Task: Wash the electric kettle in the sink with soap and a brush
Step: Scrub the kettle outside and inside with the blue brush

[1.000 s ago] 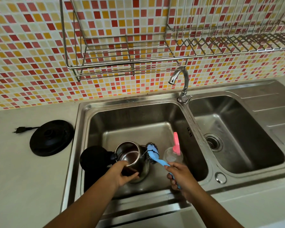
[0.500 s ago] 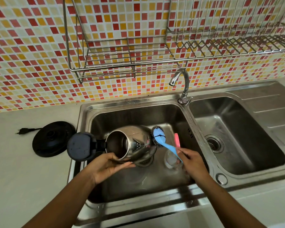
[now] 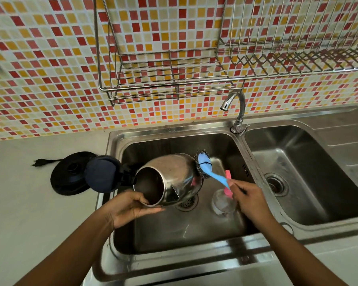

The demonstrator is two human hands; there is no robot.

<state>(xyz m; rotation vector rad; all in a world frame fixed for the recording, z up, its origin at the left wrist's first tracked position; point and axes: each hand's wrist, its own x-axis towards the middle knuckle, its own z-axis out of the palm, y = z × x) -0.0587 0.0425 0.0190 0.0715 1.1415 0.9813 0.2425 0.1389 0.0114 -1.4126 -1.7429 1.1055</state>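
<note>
The steel electric kettle [image 3: 170, 174] lies on its side above the left sink basin [image 3: 174, 230], mouth toward me, its black lid [image 3: 102, 174] hanging open to the left. My left hand [image 3: 130, 207] grips the kettle's rim from below. My right hand [image 3: 249, 200] holds the blue handle of the brush [image 3: 207, 167]; its wire scrubbing head presses against the kettle's base. A clear soap bottle with a pink cap [image 3: 223, 200] stands in the basin just under my right hand.
The kettle's black power base [image 3: 67, 174] with its plug sits on the counter to the left. A faucet [image 3: 236, 112] stands between the basins. The right basin [image 3: 298, 172] holds only a drain. A wire dish rack [image 3: 170, 79] hangs on the tiled wall.
The kettle has been lifted from upright in the basin and tipped onto its side, and the lid swung out left. The brush moved up with it against the kettle's base.
</note>
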